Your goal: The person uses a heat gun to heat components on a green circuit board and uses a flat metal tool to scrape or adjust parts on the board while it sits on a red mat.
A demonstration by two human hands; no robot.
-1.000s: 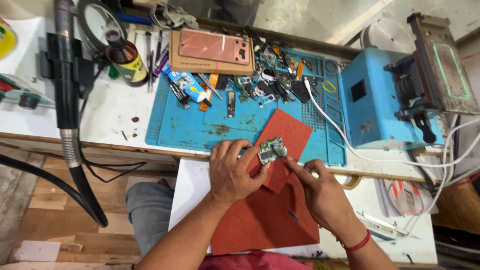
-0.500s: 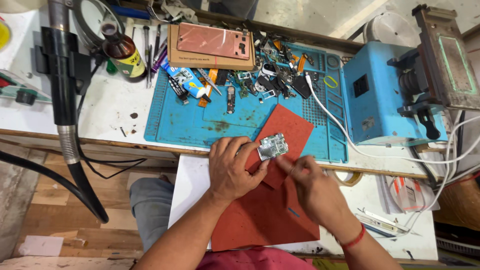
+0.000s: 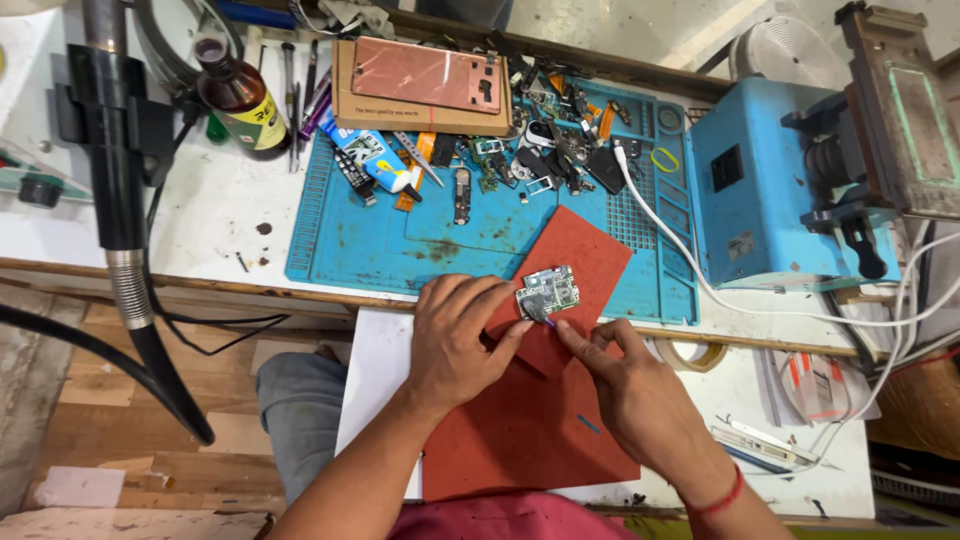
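A small green circuit board (image 3: 549, 291) lies on a red-brown mat (image 3: 540, 420) at the table's front edge. My left hand (image 3: 455, 340) holds the board down by its left edge with the fingertips. My right hand (image 3: 625, 385) pinches a thin tool whose tip (image 3: 541, 316) touches the board's lower edge. A red string is tied around my right wrist. The mat overlaps a blue work mat (image 3: 400, 235) and reaches over my lap.
The blue mat carries several small phone parts, tools and a tube. A phone back (image 3: 425, 75) rests on a cardboard box. A brown bottle (image 3: 240, 100) stands at left, a blue machine (image 3: 770, 190) at right with a white cable (image 3: 700, 275). A black hose (image 3: 120, 200) hangs at left.
My right hand has shifted left and brought the tool tip onto the board's lower edge. My left hand has stayed on the board, which lies slightly turned.
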